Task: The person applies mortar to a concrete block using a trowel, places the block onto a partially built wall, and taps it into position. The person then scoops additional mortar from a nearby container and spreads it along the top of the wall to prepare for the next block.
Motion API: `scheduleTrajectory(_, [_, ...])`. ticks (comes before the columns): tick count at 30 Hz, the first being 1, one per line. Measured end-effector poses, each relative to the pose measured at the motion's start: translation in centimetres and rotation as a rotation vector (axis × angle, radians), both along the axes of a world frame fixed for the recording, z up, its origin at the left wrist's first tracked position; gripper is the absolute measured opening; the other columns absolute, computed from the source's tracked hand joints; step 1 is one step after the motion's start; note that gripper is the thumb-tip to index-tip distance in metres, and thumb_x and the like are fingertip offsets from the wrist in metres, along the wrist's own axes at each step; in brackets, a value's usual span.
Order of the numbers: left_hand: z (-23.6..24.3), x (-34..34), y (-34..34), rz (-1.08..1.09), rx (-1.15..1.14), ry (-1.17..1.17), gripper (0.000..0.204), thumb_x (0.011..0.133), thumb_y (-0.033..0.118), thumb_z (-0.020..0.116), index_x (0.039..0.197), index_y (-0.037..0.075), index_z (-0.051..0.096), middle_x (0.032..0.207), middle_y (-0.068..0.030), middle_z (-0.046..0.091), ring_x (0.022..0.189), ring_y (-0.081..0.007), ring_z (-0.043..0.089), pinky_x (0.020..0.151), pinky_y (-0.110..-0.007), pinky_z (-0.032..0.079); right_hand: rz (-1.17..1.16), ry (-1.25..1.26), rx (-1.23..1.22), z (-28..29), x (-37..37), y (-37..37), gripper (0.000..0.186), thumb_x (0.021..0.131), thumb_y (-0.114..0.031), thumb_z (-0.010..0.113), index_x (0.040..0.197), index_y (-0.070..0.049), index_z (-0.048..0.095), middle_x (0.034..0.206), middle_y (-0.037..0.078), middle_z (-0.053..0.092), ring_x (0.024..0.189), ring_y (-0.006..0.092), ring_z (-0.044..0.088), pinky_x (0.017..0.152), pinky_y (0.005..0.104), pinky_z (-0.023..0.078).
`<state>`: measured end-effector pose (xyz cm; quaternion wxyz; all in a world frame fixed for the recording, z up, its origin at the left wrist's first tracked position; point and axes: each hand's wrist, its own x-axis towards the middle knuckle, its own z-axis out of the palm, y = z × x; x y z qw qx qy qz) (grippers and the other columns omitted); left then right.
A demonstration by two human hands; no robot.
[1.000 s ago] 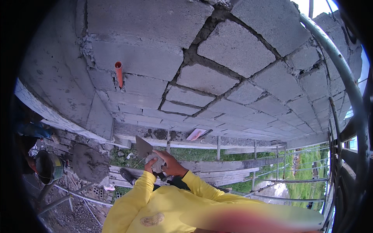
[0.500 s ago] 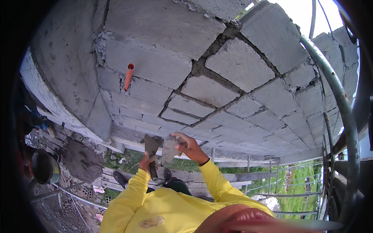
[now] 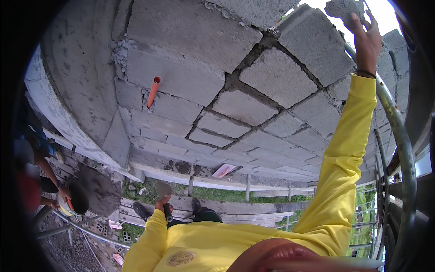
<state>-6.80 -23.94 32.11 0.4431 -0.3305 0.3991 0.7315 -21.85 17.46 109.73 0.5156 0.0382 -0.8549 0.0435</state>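
My right hand is raised at the upper right, holding a rough grey block fragment at the top of the block wall. The wall has dark mortar joints and a short orange pipe sticking out of it. My left hand is low near my body, closed on the handle of a trowel, blade upward. A float with a pale pinkish face lies at the foot of the wall.
At the left, a co-worker's arms reach to a bucket beside a grey mortar pile. Metal scaffold tubes run along the right. Wooden planks lie under my feet, with grass beyond their edges.
My right hand has risen from beside the trowel to the wall's top, carrying the fragment. My left hand has moved slightly down and left. The co-worker's hands have come onto the bucket.
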Motion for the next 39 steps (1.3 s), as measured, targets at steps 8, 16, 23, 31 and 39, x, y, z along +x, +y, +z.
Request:
scheduleTrajectory(8, [-0.9, 0.4, -0.9, 0.033, -0.024, -0.098, 0.041, 0.079, 0.025, 0.086, 0.109, 0.012, 0.061, 0.062, -0.0061, 0.050, 0.046, -0.0197, 0.050, 0.042, -0.035, 0.047, 0.254, -0.300, -0.331, 5.4, -5.8, 4.9, 0.042, 0.095, -0.030, 0.069, 0.129, -0.004, 0.066, 0.117, 0.008, 0.069, 0.104, 0.0197, 0.066, 0.085, 0.0375, 0.054])
scheduleTrajectory(16, [-1.8, -0.9, -1.8, 0.169, 0.018, -0.118, 0.040, 0.082, 0.023, 0.085, 0.112, 0.016, 0.060, 0.064, -0.0036, 0.046, 0.045, -0.0173, 0.045, 0.042, -0.033, 0.044, -0.326, -0.265, 0.147, 5.1, -9.8, 0.5, 0.032, 0.096, -0.028, 0.063, 0.116, -0.007, 0.074, 0.103, 0.008, 0.073, 0.098, 0.0239, 0.069, 0.087, 0.0404, 0.055])
scheduleTrajectory(23, [-3.1, -1.2, -2.9, 0.195, 0.022, -0.249, 0.050, 0.083, 0.019, 0.086, 0.123, 0.025, 0.057, 0.071, -0.0040, 0.043, 0.053, -0.0187, 0.045, 0.046, -0.034, 0.042, -0.368, -0.268, 0.151, 4.5, -9.4, -0.3, 0.032, 0.095, -0.028, 0.064, 0.116, -0.006, 0.073, 0.104, 0.009, 0.073, 0.099, 0.0242, 0.069, 0.087, 0.0407, 0.055])
scheduleTrajectory(31, [-3.0, -1.1, -2.9, 0.186, 0.039, -0.225, 0.043, 0.083, 0.022, 0.087, 0.112, 0.023, 0.054, 0.072, -0.0044, 0.044, 0.054, -0.0200, 0.046, 0.045, -0.035, 0.042, -0.343, -0.262, 0.150, 5.3, -9.5, 0.1, 0.033, 0.094, -0.027, 0.065, 0.117, -0.004, 0.071, 0.105, 0.010, 0.072, 0.099, 0.0246, 0.069, 0.089, 0.0410, 0.054])
scheduleTrajectory(39, [-3.1, -0.6, -3.2, 0.233, 0.071, -0.179, 0.041, 0.084, 0.024, 0.086, 0.109, 0.021, 0.054, 0.068, -0.0043, 0.044, 0.051, -0.0197, 0.046, 0.045, -0.036, 0.043, -0.354, -0.247, 0.182, 4.9, -9.4, 0.4, 0.034, 0.092, -0.027, 0.067, 0.117, -0.003, 0.070, 0.105, 0.011, 0.072, 0.100, 0.0250, 0.068, 0.090, 0.0413, 0.054])
